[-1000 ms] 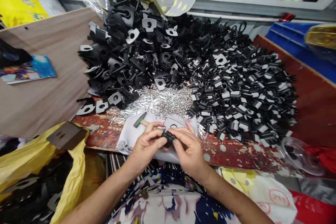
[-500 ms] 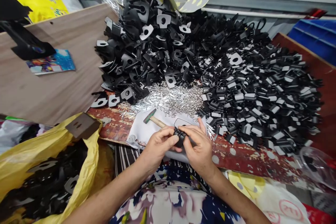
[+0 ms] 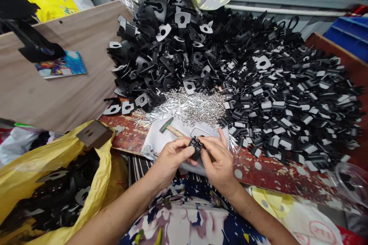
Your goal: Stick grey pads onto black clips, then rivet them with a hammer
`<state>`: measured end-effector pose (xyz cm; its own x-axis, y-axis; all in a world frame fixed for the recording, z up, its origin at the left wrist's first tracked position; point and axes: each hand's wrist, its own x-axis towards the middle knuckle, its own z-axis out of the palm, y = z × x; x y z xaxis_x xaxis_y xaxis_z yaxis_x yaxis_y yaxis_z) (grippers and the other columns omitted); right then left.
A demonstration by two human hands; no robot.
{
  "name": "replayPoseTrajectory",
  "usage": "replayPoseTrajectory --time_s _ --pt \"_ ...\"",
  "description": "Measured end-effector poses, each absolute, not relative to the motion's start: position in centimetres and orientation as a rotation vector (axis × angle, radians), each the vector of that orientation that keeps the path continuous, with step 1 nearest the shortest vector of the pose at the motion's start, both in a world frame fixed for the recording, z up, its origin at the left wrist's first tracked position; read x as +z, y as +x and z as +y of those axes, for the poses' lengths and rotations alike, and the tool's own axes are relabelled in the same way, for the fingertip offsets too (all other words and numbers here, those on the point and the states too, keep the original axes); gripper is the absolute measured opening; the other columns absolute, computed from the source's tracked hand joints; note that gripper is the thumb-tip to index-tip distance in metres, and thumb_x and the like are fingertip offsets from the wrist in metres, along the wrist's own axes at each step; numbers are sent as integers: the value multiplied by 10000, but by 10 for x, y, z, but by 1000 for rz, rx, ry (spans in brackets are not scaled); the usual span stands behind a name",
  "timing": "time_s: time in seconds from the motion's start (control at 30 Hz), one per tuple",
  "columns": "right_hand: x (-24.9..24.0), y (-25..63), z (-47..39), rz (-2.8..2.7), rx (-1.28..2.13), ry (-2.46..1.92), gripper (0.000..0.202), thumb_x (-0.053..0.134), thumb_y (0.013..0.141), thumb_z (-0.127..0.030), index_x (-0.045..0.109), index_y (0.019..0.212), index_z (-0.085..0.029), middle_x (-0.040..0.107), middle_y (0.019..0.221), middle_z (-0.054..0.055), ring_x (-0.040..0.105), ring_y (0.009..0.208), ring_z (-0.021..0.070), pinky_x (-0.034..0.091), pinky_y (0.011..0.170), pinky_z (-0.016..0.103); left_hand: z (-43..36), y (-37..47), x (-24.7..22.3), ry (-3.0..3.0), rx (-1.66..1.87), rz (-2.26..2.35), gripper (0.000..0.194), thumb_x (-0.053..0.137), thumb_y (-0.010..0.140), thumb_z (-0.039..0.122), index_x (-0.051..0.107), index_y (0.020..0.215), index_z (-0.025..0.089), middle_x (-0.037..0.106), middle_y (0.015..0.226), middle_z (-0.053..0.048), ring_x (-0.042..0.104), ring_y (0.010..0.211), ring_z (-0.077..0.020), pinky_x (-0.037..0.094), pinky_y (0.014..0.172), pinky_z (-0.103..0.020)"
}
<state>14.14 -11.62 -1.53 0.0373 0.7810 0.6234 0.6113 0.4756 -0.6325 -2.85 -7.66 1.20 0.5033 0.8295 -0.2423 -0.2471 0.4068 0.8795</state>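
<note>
Between my two hands is a small black plastic clip part (image 3: pixel 196 147), its knuckled hinge side facing up. My left hand (image 3: pixel 176 155) pinches it from the left with thumb and fingers. From the other side my right hand (image 3: pixel 217 157) grips it, the little finger raised. Just beyond lies a hammer (image 3: pixel 176 131) with a green head and wooden handle, on a pale cloth (image 3: pixel 155 138). A loose pile of shiny metal pins (image 3: pixel 189 107) spreads behind the hammer. Whether a pin sits in the clip part is too small to tell.
Black plates with holes (image 3: pixel 155 61) are heaped at the back, and many small black clips (image 3: pixel 287 111) at the right. A yellow sack (image 3: pixel 106 172) of black parts stands at the left, a brown block (image 3: pixel 94 134) on its rim. A clear plastic bowl (image 3: pixel 349 183) is far right.
The clip part has tilted in my fingers, so more of its hinge side shows. Both hands keep their hold, and the whole view has shifted slightly.
</note>
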Motion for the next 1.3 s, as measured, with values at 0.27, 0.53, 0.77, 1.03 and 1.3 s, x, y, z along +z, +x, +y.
replayPoseTrajectory --time_s 0.27,0.53,0.77,1.03,1.3 --pt "-19 141 -115 -1674 318 -1201 382 586 947 -107 718 1241 -312 792 1004 2 727 914 199 223 1277 644 -70 -36 5 1006 708 811 308 815 812 457 769 848 155 597 908 -34 616 727 -128 563 639 -224" --pt "-21 141 -124 -1254 1149 -1127 285 643 972 -321 728 1230 -234 776 1183 74 744 1066 219 596 980 370 -65 -35 -1 1167 732 890 378 815 779 516 745 770 144 531 1019 -53 559 643 -96 533 524 -223" --pt "-10 208 -99 -1671 503 -1604 197 594 996 -246 785 1042 -247 795 994 46 700 977 228 514 940 405 -62 -53 8 1426 677 1014 325 746 835 499 790 863 178 458 1496 -153 660 970 -257 521 493 -218" --pt "-35 239 -82 -1959 6 -1822 165 582 974 -182 694 855 -204 732 869 68 645 880 241 442 906 405 -60 -63 6 1297 709 988 232 795 804 415 807 839 186 686 1244 -139 684 950 -254 616 676 -293" --pt "-3 205 -95 -1130 1005 -1197 204 731 911 -417 698 879 -218 781 1159 88 743 1060 254 585 937 432 -67 -16 8 980 678 836 337 859 748 459 722 810 158 617 780 3 644 635 -120 544 645 -235"
